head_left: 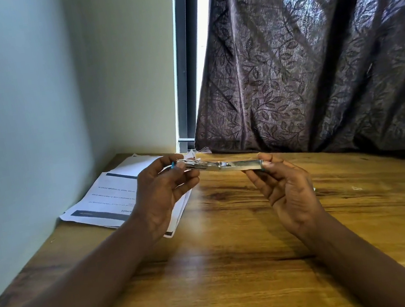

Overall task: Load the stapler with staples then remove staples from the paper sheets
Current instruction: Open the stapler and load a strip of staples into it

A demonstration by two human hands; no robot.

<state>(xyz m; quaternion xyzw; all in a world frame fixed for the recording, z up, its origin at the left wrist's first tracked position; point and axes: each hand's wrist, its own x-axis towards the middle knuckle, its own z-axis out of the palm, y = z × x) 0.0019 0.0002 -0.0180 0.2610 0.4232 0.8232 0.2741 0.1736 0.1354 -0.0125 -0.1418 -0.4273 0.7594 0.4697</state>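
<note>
- Stapler (224, 166): held in the air above the worktop (240, 266), between both hands, swung open into one long, near-level metal strip.
- Loading: judged in progress, not complete. No strip of staples discernible in the open channel; too small and blurred to confirm either way.
- Staple removal: judged not begun.
- Left hand (161, 199): palm toward the camera, fingers (187, 182) curled round the left end of the stapler, thumb on top beside a small blue part.
- Right hand (287, 190): palm turned up and inward, fingers (255, 176) and thumb pinching the right end; remaining fingers loosely bent beneath.
- Sheets (112, 194): printed stack lying flat at the far left of the worktop, behind the left hand, touched by neither hand.
- Curtain (313, 56): dark, leaf-patterned, hanging down to the far edge of the worktop, behind the stapler.
</note>
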